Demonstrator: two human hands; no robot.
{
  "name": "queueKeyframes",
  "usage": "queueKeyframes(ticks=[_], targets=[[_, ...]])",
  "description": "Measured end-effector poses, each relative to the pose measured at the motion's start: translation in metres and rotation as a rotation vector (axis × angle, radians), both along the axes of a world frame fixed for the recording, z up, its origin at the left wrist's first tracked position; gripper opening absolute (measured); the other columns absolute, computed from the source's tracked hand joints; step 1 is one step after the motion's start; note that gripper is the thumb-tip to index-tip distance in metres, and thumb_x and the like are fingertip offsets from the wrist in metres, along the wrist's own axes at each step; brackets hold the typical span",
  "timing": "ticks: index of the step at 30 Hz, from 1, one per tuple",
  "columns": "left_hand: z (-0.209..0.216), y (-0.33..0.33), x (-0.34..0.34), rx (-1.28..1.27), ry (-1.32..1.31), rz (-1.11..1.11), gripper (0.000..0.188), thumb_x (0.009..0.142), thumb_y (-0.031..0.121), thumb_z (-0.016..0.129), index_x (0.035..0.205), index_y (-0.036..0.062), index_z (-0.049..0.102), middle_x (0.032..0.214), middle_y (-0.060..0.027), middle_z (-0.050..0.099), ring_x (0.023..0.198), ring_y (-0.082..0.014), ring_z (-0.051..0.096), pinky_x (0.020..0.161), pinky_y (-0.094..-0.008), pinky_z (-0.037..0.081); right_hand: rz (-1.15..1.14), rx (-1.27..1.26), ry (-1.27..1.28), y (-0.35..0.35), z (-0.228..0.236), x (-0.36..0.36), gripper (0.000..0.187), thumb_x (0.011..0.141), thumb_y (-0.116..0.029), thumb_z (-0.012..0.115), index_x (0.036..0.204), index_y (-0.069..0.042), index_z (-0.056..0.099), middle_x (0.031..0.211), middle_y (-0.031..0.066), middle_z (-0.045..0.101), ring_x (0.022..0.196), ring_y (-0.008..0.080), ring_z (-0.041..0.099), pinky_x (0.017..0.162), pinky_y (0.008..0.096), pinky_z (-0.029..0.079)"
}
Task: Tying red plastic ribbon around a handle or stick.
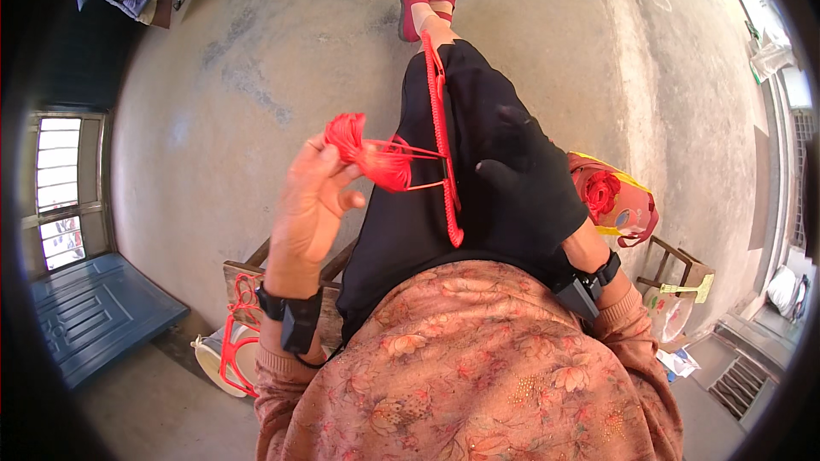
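Observation:
My bare left hand [318,192] pinches a bundle of red cord [376,158] between thumb and fingers. From the bundle, a few taut strands run to a long red knotted cord strip [440,128]. That strip lies lengthwise over the black trousers [389,235], from the lower legs to the lap. My right hand [534,179], in a black glove, is just right of the strip with its thumb and fingers apart. Nothing shows in it, though dark glove against dark cloth blurs its outline.
A red and yellow bag [628,209] with a red cord bundle [600,192] stands at my right. Red cord loops [229,350] hang over a wooden seat and a pale round container [209,367] at my left. A blue panel [102,312] lies far left; a wooden stool [683,277] stands right.

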State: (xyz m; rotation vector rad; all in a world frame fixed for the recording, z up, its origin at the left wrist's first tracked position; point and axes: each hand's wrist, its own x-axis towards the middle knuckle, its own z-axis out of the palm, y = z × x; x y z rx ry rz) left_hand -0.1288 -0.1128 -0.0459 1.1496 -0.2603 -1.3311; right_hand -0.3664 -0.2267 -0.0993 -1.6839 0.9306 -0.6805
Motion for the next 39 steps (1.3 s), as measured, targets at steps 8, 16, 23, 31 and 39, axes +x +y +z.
queueKeyframes(ticks=[8, 16, 23, 31, 39], targets=[[0.013, 0.010, -0.012, -0.097, -0.068, -0.361, 0.043, 0.084, 0.003, 0.067, 0.125, 0.0019, 0.052, 0.106, -0.0093, 0.060, 0.087, -0.0132, 0.060, 0.070, -0.0249, 0.052, 0.512, -0.212, 0.087, -0.004, 0.014, 0.049, 0.035, 0.078, -0.019, 0.071, 0.110, -0.005, 0.064, 0.091, 0.0145, 0.065, 0.083, 0.0304, 0.063, 0.074, 0.0396, 0.051], [-0.020, 0.014, -0.028, -0.009, -0.553, -0.135, 0.043, 0.083, 0.005, 0.072, 0.123, 0.0021, 0.057, 0.125, -0.0087, 0.052, 0.092, -0.0100, 0.059, 0.068, -0.0223, 0.053, 0.306, -0.411, 0.033, 0.006, 0.016, 0.045, 0.021, 0.081, -0.019, 0.068, 0.097, -0.005, 0.066, 0.086, 0.0127, 0.064, 0.078, 0.0303, 0.062, 0.070, 0.0407, 0.049], [-0.009, 0.013, -0.005, 0.000, -0.620, -0.018, 0.029, 0.095, 0.022, 0.058, 0.120, 0.0075, 0.062, 0.122, -0.0069, 0.058, 0.095, -0.0122, 0.063, 0.062, -0.0230, 0.053, 0.283, -0.104, 0.119, -0.004, 0.045, 0.036, 0.037, 0.078, -0.022, 0.072, 0.111, -0.007, 0.063, 0.094, 0.0109, 0.064, 0.088, 0.0289, 0.062, 0.081, 0.0413, 0.048], [0.087, 0.033, 0.033, -0.417, 0.055, 0.133, 0.038, 0.100, 0.036, 0.047, 0.121, 0.0051, 0.049, 0.089, -0.0070, 0.055, 0.073, -0.0157, 0.055, 0.049, -0.0270, 0.045, 0.631, -0.759, 0.112, -0.012, 0.024, 0.066, 0.030, 0.079, -0.019, 0.070, 0.101, 0.001, 0.064, 0.092, 0.0130, 0.063, 0.093, 0.0277, 0.062, 0.081, 0.0341, 0.050], [0.037, 0.020, 0.034, -0.034, -0.495, 0.087, 0.027, 0.098, 0.023, 0.055, 0.114, 0.0010, 0.054, 0.087, -0.0110, 0.063, 0.070, -0.0156, 0.063, 0.050, -0.0199, 0.049, 0.284, 0.659, -0.321, -0.015, 0.056, 0.014, 0.019, 0.096, -0.012, 0.045, 0.086, 0.000, 0.056, 0.074, 0.0087, 0.058, 0.072, 0.0176, 0.059, 0.070, 0.0311, 0.048]])
